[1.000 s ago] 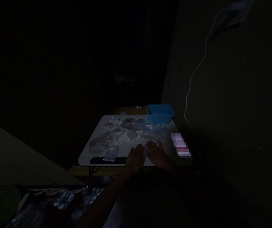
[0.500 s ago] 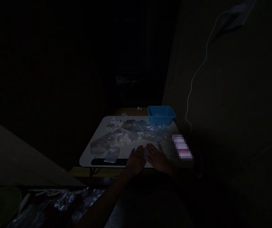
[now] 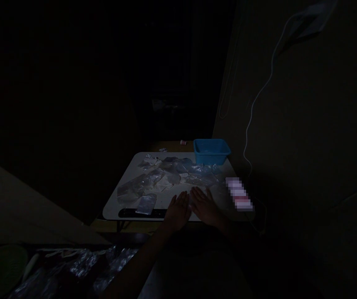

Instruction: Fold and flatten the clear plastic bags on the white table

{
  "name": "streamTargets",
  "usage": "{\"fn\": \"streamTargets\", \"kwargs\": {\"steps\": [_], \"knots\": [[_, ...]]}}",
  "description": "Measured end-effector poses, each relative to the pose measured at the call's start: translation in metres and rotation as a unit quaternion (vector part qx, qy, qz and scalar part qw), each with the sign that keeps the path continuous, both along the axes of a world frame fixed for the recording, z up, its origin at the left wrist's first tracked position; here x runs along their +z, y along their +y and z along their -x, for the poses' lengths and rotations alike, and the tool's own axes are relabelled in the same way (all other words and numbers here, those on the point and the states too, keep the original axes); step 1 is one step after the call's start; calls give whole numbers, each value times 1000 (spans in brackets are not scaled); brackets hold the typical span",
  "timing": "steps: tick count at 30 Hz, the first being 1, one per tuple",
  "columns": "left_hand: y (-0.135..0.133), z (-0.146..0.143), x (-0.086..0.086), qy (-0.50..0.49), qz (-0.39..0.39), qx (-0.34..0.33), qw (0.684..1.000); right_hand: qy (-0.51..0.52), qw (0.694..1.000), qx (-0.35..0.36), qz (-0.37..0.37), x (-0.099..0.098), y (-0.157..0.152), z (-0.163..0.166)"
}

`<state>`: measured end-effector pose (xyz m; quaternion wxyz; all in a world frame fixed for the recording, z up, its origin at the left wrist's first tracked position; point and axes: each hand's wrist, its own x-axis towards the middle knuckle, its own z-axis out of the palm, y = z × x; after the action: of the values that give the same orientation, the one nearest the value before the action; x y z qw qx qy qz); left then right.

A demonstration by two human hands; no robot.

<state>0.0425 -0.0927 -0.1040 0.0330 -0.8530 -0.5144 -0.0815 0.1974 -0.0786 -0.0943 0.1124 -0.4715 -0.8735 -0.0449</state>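
In dim light, my left hand (image 3: pixel 179 210) lies flat near the front edge of a small white table (image 3: pixel 128 176), fingers stretched forward. Beside it my right hand (image 3: pixel 204 204) also rests flat, its fingers pointing away and to the left. A pale scrap of what looks like clear plastic is partly hidden between and under the hands. Several crumpled clear plastic bags (image 3: pixel 166 176) spread over the table beyond the hands. One small flat plastic bag (image 3: pixel 146 204) lies to the left, over a dark slot (image 3: pixel 127 213) in the table's front.
A blue plastic basin (image 3: pixel 212 158) stands at the table's back right. A blurred-out lit rectangle (image 3: pixel 239 194) lies at the right edge, near a white cable (image 3: pixel 252 108) on the wall. Shiny plastic (image 3: pixel 85 263) and a green basket (image 3: pixel 2 270) are at lower left.
My right hand has slid slightly left and forward, closer to my left hand. My left hand stays almost in place.
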Motion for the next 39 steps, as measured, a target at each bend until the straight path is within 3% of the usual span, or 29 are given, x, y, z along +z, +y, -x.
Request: {"fn": "streamTargets", "kwargs": {"steps": [2,10,19,23,29,39], "knots": [[0,0,-1,4,-4,-4,1000,2,1000,26,6,-2,0,-1],[1,2,-6,2,-12,-3,1000,5,999,-25,22,-11,2,-13],[0,1,-1,2,-1,-3,1000,4,999,-8,39,20,11,-8],[0,1,-1,-2,3,2,1000,6,999,34,24,7,9,-6],[0,1,-3,-3,-1,-2,1000,1,999,15,40,-12,6,-12],[-1,3,-1,-56,3,-5,998,7,996,12,90,29,19,-10]]}}
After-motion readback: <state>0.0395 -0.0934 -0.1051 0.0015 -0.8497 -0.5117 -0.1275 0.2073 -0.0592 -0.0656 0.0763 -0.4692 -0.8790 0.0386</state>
